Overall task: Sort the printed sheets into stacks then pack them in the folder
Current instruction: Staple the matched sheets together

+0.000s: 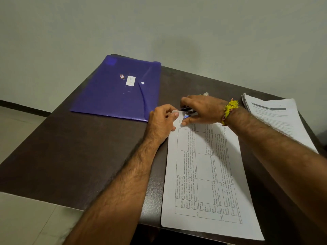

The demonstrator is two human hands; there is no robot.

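— Where the dark table (pixel 74 156) meets the wall on the left, what lies there?

— A blue folder (pixel 113 89), flat and closed, with a white snap button and a small white label on its flap. Its near right corner comes just beside the left hand (pixel 161 121).

— And that hand?

— It sits at the top left corner of the sheets (pixel 203 174), fingers curled, thumb on top, pinching the corner of the paper.

— How do the sheets lie?

— Lengthwise, running from the hands down to the near edge of the table and a little over it. The top page carries a printed grid of text, turned sideways to the viewer. How many pages lie beneath it I cannot tell.

— What is the right hand (pixel 200 108) doing?

— It comes in from the right, across the top of the same sheets, and grips a small dark stapler (pixel 188 111) with a blue part, set at the corner just beside the left thumb. Fingers wrap over it, thumb below. A yellow thread band (pixel 229 107) is tied at that wrist.

— Anything behind the hand?

— A small pale thing peeks out past the knuckles; too hidden to name.

— And farthest right?

— A second stack (pixel 276 117) of printed pages, slightly fanned at its far corner, lying at the table's right edge, apart from the sheets in hand.
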